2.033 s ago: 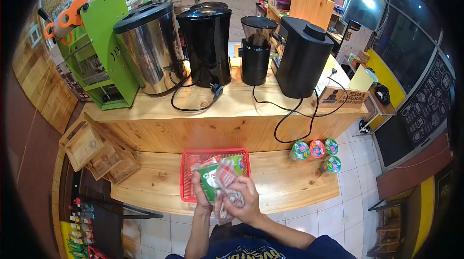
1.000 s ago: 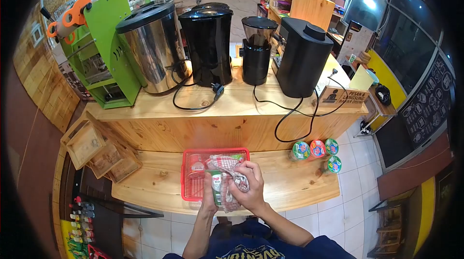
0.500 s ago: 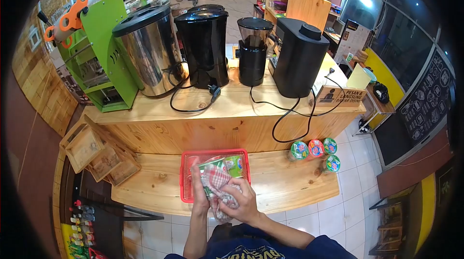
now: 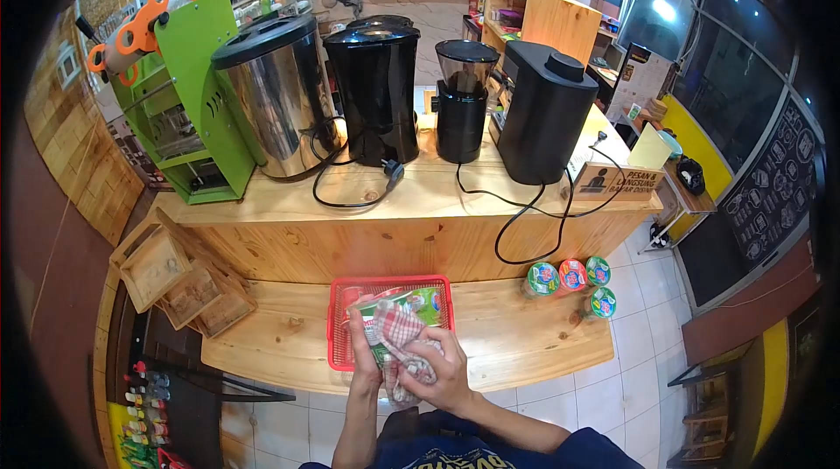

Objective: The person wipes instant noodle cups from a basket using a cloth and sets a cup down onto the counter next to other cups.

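My left hand (image 4: 364, 357) grips a green and white packet (image 4: 371, 325) along its left side, thumb pointing up. My right hand (image 4: 449, 376) is closed on a red and white checkered cloth (image 4: 399, 325), which is bunched against the packet's front and hides much of it. Part of the cloth hangs below my fingers. Both hands are over the near side of a red plastic basket (image 4: 332, 329) on the wooden bench. Inside the basket, behind the hands, lies another green packet (image 4: 426, 299).
Several lidded cups (image 4: 572, 275) stand at the bench's right. A wooden tiered rack (image 4: 166, 281) leans at the left. On the counter (image 4: 420, 193) are a green press (image 4: 206, 101), a steel canister (image 4: 280, 101), a black grinder (image 4: 461, 119), other black appliances and loose cords (image 4: 516, 206).
The cloth has shifted slightly over the packet with my right hand, and more of the packet's top edge shows. The whole view has moved a little.
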Demonstrator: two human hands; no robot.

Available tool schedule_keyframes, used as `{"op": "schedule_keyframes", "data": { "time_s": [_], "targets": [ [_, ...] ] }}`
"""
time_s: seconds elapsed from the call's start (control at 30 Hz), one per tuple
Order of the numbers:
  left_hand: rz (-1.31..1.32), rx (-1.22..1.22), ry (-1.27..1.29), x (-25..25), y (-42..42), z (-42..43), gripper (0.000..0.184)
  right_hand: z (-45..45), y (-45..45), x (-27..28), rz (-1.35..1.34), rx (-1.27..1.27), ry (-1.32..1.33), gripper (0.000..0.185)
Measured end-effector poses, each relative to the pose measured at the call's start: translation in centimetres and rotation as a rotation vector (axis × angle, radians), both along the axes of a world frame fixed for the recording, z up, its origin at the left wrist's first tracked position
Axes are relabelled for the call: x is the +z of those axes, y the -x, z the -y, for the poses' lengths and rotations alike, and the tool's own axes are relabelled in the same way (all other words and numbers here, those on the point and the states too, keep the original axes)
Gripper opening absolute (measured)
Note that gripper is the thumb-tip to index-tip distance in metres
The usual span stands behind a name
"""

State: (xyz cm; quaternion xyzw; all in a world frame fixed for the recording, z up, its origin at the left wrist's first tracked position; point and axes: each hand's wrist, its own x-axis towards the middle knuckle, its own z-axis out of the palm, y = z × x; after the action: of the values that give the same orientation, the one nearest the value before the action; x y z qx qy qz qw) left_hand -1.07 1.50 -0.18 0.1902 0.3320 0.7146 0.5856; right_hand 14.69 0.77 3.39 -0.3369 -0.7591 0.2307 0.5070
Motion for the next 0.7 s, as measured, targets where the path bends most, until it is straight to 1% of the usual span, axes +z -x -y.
{"op": "schedule_keyframes", "data": {
  "time_s": [0.03,0.07,0.17,0.2,0.27,0.3,0.33,0.43,0.47,0.5,0.57,0.6,0.7],
  "targets": [
    [-0.05,0.031,0.018,0.3,0.1,0.1,0.064,0.3,0.0,-0.1,0.007,0.01,0.012,0.042],
    [0.011,-0.021,0.047,-1.2,0.3,0.0,0.064,-0.3,0.0,-0.1,-0.002,0.006,0.001,0.042],
    [0.026,-0.064,0.067,1.7,-2.2,0.9,0.066,-3.4,-0.3,2.4,-0.014,-0.061,-0.08,0.043],
    [-0.072,-0.022,0.089,1.2,-2.3,0.7,0.07,-4.3,-0.3,3.3,-0.054,-0.065,-0.064,0.037],
    [-0.002,-0.03,0.029,0.6,-3.3,0.8,0.07,-5.2,-0.3,3.9,-0.074,-0.094,-0.035,0.036],
    [0.033,-0.03,-0.002,1.1,-3.7,0.7,0.07,-5.4,-0.3,4.1,-0.084,-0.104,-0.021,0.035],
    [0.031,-0.022,-0.004,0.6,-3.3,0.6,0.073,-4.8,-0.3,4.2,-0.065,-0.093,-0.019,0.034],
    [0.137,-0.069,0.007,0.3,-1.0,0.5,0.064,-2.0,0.0,1.6,-0.033,-0.02,0.02,0.038],
    [0.13,-0.024,0.009,-1.1,-0.2,0.1,0.062,-0.8,0.2,0.9,-0.043,-0.003,0.025,0.037],
    [0.121,0.02,0.012,-1.3,0.3,-0.3,0.06,-0.4,0.2,0.8,-0.042,0.005,0.033,0.037],
    [0.062,0.033,0.023,-1.7,0.7,0.0,0.059,0.1,0.2,0.8,-0.039,0.017,0.052,0.037],
    [0.063,-0.039,0.004,-1.7,0.5,0.2,0.061,-0.2,0.2,1.1,-0.034,0.005,0.032,0.036],
    [0.086,-0.095,-0.003,0.2,-2.0,1.3,0.064,-3.5,-0.4,3.4,-0.04,-0.047,-0.007,0.035]
  ]
}}
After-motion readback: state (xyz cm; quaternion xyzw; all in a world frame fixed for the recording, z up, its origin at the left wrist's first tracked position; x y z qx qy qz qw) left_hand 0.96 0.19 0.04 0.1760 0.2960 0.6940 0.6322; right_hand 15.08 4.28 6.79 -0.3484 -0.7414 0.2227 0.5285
